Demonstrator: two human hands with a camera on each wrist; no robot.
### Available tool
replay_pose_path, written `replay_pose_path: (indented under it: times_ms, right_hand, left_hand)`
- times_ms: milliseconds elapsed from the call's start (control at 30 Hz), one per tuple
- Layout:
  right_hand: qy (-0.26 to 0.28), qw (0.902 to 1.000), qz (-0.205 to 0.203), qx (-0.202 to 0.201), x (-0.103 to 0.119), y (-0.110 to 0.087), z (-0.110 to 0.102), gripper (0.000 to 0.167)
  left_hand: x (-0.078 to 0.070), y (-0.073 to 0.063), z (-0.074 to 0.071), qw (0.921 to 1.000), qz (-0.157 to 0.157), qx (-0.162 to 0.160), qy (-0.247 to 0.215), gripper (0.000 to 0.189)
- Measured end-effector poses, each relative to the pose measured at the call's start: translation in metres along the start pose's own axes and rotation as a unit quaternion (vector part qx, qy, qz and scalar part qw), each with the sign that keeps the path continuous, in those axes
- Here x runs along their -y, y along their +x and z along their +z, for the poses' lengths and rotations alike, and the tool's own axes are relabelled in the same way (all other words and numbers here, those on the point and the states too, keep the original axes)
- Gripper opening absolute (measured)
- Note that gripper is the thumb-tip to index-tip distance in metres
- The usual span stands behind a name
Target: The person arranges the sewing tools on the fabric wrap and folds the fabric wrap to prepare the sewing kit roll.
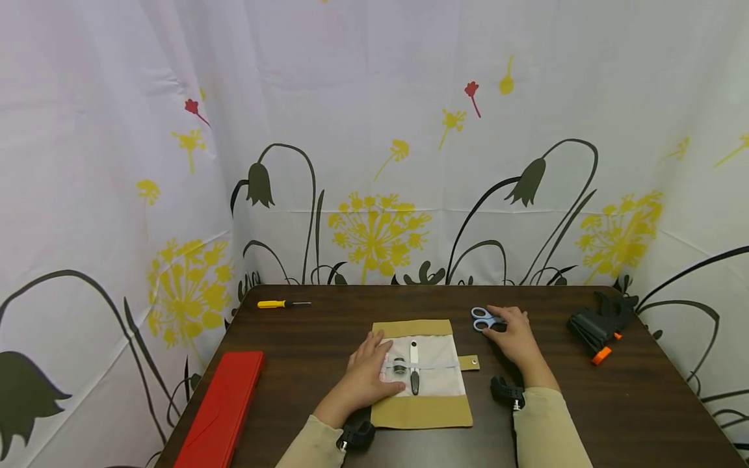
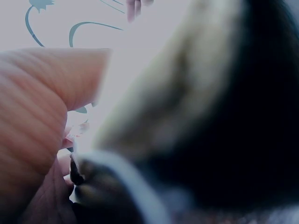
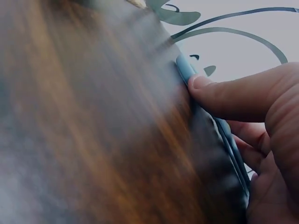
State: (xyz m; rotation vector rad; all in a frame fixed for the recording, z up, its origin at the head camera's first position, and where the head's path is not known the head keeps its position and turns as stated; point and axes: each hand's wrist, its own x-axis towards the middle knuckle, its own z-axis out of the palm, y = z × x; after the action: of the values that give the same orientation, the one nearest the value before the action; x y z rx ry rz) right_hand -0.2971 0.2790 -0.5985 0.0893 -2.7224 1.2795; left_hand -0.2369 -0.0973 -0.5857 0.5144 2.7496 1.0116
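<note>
Tan-and-white fabric case (image 1: 421, 413), rectangular, unfolded flat on the dark wood-grain table (image 1: 316, 344); tan bands top and bottom, tan snap tab (image 1: 469, 363) out to the right. Held in it under a thin pale strap (image 1: 435, 366): a small round-ended item (image 1: 400, 365), dark and silvery, and beside it a slim white-and-dark-handled tool (image 1: 414, 367), upright. Red-and-white sliver by the left fingers, mostly hidden. Left hand (image 1: 367, 374) rests on the case's left edge, fingers extended and apart, gripping nothing. Right hand (image 1: 517, 337): thumb and curled fingers pinch the light-blue-handled scissors (image 1: 481, 320), at the table, beyond the case to the right. Long red box (image 1: 221, 413) at left; contents cannot be told.
</note>
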Motion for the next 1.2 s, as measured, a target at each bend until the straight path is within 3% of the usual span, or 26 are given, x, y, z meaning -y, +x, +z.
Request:
replay_pose_path:
  times_ms: [300, 533, 667, 833, 1033, 1133, 1200]
  right_hand:
    - [-0.022, 0.9986, 0.003, -0.047, 0.0, -0.001, 0.001, 0.058]
    - [-0.011, 0.996, -0.008, -0.088, 0.002, -0.001, 0.004, 0.029]
    - [0.042, 0.9889, -0.02, -0.141, 0.006, -0.001, 0.005, 0.02]
    - [0.166, 0.9679, -0.025, -0.187, 0.012, -0.002, 0.004, 0.024]
    - [0.248, 0.9402, -0.008, -0.233, 0.018, -0.001, 0.004, 0.028]
    - [0.314, 0.9159, 0.018, -0.25, 0.024, 0.0, 0.007, 0.03]
    - [0.371, 0.8959, 0.039, -0.241, 0.027, 0.0, 0.011, 0.028]
  left_hand:
    - [-0.002, -0.001, -0.002, 1.0, -0.001, 0.002, -0.006, 0.097]
    - [-0.001, -0.001, -0.002, 0.9999, -0.004, 0.003, -0.011, 0.097]
    - [-0.001, 0.0, -0.003, 0.9999, 0.0, 0.005, -0.009, 0.099]
    - [-0.001, 0.0, -0.003, 0.9999, 0.005, 0.011, -0.002, 0.107]
    - [0.001, 0.0, -0.003, 0.9999, 0.006, 0.014, 0.007, 0.122]
    - [0.0, 0.0, -0.003, 0.9998, 0.006, 0.017, 0.011, 0.131]
    - [0.0, 0.0, -0.003, 0.9998, 0.007, 0.016, 0.011, 0.134]
